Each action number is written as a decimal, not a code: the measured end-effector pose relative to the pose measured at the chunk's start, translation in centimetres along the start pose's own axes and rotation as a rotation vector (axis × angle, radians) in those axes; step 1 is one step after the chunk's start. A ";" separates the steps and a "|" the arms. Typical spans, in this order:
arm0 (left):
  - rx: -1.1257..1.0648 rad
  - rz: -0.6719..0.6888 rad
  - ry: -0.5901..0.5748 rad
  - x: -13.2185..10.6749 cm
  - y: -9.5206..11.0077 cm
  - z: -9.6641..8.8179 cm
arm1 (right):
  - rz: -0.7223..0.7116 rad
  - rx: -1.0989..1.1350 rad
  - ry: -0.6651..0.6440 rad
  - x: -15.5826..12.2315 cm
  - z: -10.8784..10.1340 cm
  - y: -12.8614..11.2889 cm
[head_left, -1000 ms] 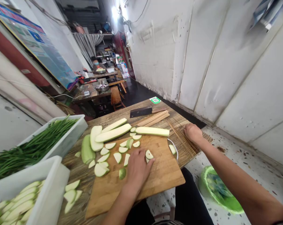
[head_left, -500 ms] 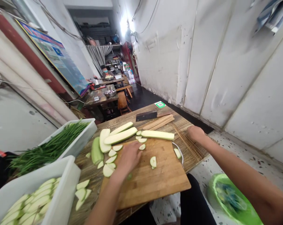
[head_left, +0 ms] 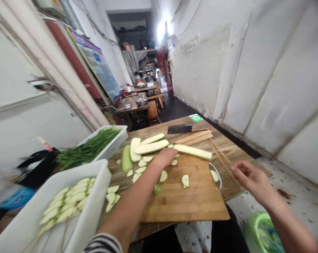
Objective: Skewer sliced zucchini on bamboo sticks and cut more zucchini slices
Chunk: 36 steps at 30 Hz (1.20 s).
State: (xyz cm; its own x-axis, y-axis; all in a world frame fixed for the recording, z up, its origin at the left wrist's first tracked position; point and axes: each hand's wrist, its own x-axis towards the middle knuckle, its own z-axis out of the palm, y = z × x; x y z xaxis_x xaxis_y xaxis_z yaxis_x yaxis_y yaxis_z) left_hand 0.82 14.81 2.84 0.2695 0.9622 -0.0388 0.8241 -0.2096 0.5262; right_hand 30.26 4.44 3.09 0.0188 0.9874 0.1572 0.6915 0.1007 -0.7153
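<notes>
Squash slices [head_left: 174, 162] lie just beside the left hand [head_left: 167, 157] (its grip, hidden, I cannot tell); thin skewers [head_left: 222, 156] lie just left of the loosely curled right hand [head_left: 248, 176], its hold unclear.

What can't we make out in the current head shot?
All in the head view:
- Left hand: its grip, hidden behind the back of the hand.
- Slice by the left forearm: partly covered by that arm.
- Right hand: whether it pinches a thin stick; too blurred.
- Card: code too small to read.
- Green bin: base cut off by the bottom edge.
</notes>
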 end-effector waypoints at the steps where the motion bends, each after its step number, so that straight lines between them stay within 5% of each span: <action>1: -0.013 -0.003 0.015 0.0 0.2 -0.3 | 0.029 0.195 -0.023 -1.1 0.5 -0.2; 4: -0.062 0.032 0.080 -1.0 0.8 -1.5 | 0.136 0.550 -0.080 -4.0 2.2 -0.7; 7: -0.291 0.096 0.195 -3.5 1.5 -1.9 | 0.155 0.640 -0.180 -6.6 4.0 -1.8; 9: -0.829 0.071 0.229 -5.6 1.7 -1.4 | 0.148 0.670 -0.214 -8.1 5.4 -2.9; 11: -1.319 -0.060 0.124 -7.7 1.8 -0.3 | 0.145 0.698 -0.247 -9.4 6.9 -4.0; 14: -1.656 -0.218 0.022 -10.3 2.0 1.2 | 0.177 0.751 -0.324 -10.5 8.9 -5.1; 25: -1.728 -0.350 0.116 -12.3 1.6 2.1 | -0.125 0.468 -0.276 -11.8 8.8 -6.4; 36: -1.789 -0.453 0.096 -12.2 2.6 2.4 | -0.115 0.480 -0.286 -11.6 9.2 -6.1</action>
State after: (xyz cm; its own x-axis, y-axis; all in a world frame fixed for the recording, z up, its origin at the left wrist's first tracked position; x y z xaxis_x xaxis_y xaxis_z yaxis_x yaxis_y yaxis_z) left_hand 0.90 2.09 2.66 0.1262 0.9045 -0.4074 -0.6481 0.3861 0.6564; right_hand 19.13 -6.52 -0.63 -0.2795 0.9539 0.1097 0.2708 0.1879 -0.9441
